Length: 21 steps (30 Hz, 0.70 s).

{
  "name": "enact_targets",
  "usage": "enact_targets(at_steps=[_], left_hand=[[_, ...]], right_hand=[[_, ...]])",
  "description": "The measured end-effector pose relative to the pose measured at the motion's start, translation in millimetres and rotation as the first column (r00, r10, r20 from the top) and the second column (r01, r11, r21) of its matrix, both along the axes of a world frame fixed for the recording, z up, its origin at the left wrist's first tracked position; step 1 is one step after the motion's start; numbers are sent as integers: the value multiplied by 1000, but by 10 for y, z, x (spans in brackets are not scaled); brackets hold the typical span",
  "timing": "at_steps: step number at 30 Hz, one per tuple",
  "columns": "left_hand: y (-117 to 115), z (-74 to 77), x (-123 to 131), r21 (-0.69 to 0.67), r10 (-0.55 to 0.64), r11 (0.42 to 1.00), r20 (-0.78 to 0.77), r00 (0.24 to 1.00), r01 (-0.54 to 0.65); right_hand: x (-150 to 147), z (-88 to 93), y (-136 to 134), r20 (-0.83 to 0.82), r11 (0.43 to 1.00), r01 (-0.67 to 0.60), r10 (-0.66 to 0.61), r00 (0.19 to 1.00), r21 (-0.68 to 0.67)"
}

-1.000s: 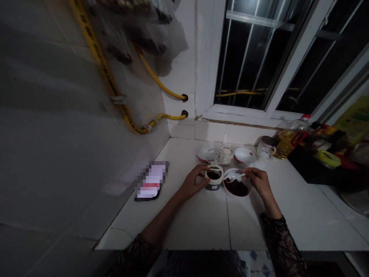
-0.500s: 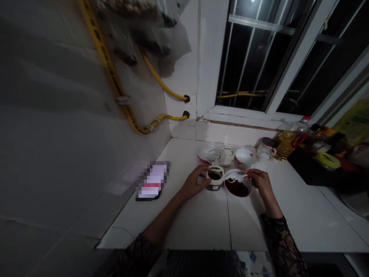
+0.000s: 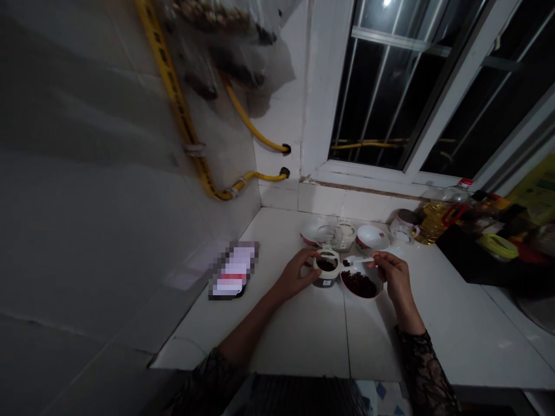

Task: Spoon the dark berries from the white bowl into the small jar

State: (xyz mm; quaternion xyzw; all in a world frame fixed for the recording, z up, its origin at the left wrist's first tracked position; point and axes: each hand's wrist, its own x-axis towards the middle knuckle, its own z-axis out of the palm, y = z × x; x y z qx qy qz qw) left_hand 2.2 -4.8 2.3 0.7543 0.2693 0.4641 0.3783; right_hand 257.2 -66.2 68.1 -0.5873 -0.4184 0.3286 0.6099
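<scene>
Just right of lower centre, an open jar (image 3: 326,281) is clasped by the half-curled left hand (image 3: 299,273); a white spoon (image 3: 362,260) is pinched by the right hand (image 3: 393,274).

Left hand (image 3: 298,273) around open jar (image 3: 326,282), right hand (image 3: 393,276) holding white spoon (image 3: 363,260) above bowl (image 3: 369,270) of dark bits (image 3: 359,285)

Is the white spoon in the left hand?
No, the right hand holds the white spoon, while the left hand grips the open jar.
</scene>
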Motion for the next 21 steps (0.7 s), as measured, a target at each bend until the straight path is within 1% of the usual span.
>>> enact_targets(at_steps=[2, 4, 5, 6, 8, 9, 10, 11, 12, 14, 16, 18, 21], left_hand=[[-3, 1, -2, 4, 0, 1000, 2, 1000, 0], [-4, 1, -1, 9, 2, 1000, 7, 1000, -3], [-4, 1, 0, 13, 2, 1000, 8, 1000, -2], [-3, 0, 1, 18, 1, 1000, 6, 1000, -1], [-1, -3, 3, 26, -3, 1000, 3, 1000, 3], [1, -5, 3, 28, -5, 1000, 1, 1000, 5], [2, -6, 2, 29, -5, 1000, -2, 1000, 5], [2, -7, 0, 29, -3, 1000, -4, 1000, 3], [1, -8, -2, 28, 1, 1000, -6, 1000, -1], [-3, -4, -9, 23, 5, 1000, -13, 1000, -5], [-9, 4, -15, 14, 5, 1000, -17, 1000, -5], [-12, 10, -18, 8, 2, 1000, -16, 1000, -2], [-9, 7, -16, 1, -2, 1000, -14, 1000, 2]], right_hand=[[-101, -22, -15, 97, 996, 36, -44, 994, 87], [-214, -63, -35, 276, 977, 35, -94, 957, 210], [-266, -86, -46, 394, 962, -9, -104, 913, 274], [-311, -108, -57, 518, 941, -84, -105, 849, 328], [-367, -139, -80, 719, 889, -269, -92, 689, 371], [-376, -143, -93, 774, 866, -333, -91, 627, 372], [-373, -138, -107, 797, 855, -360, -96, 596, 373], [-358, -124, -120, 793, 857, -346, -112, 598, 381], [-334, -104, -133, 769, 869, -299, -134, 625, 394], [-260, -52, -153, 694, 898, -165, -187, 695, 407], [-165, -3, -159, 632, 924, -61, -209, 746, 377], [-57, 31, -152, 605, 954, -19, -175, 776, 300], [98, 46, -132, 607, 986, -32, -76, 791, 165]])
